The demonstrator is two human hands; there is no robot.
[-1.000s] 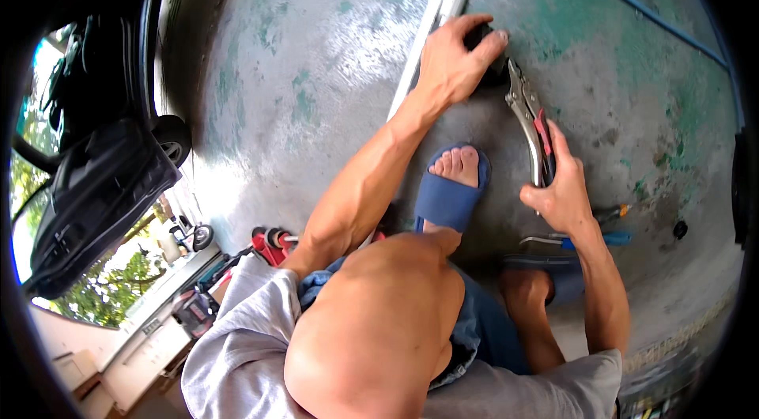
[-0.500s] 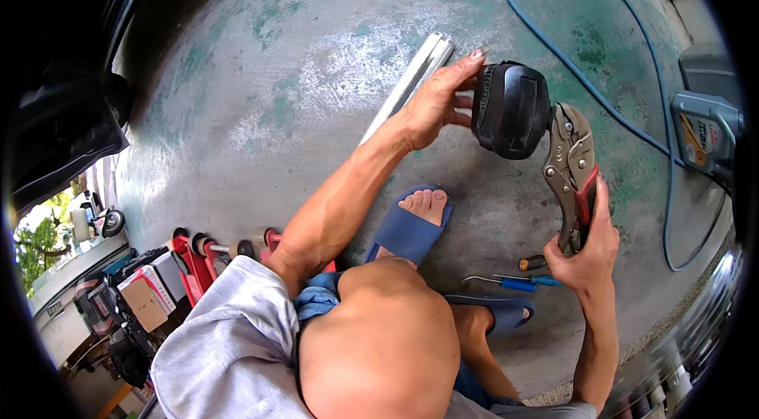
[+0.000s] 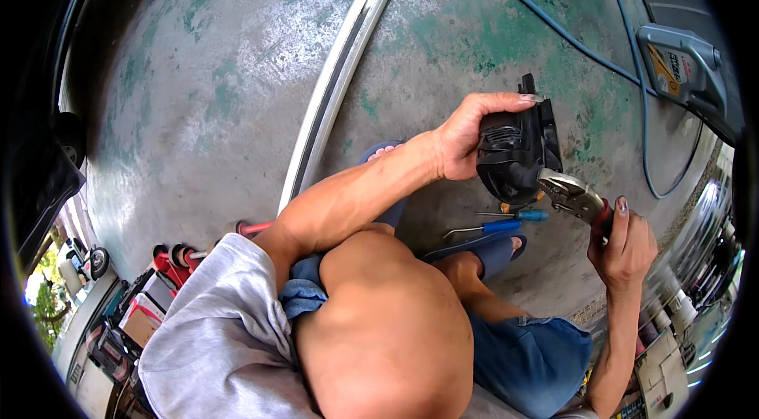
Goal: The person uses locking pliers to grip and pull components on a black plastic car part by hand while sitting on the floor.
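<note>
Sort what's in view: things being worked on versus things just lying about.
In use: black tool body in the left hand; locking pliers in the right hand.

Lying about: white rail, blue hose, two screwdrivers on the floor.

Black part [image 3: 514,152]: matt ribbed plastic, held in the left hand [image 3: 462,138].
Pliers [image 3: 575,196]: bare grey metal, dull sheen, red grip, in the right hand [image 3: 624,249].
Floor [image 3: 198,87]: rough concrete, worn green paint.
Strip [image 3: 332,91]: smooth pale metal.
Shirt [image 3: 213,324]: soft grey cloth.
</note>
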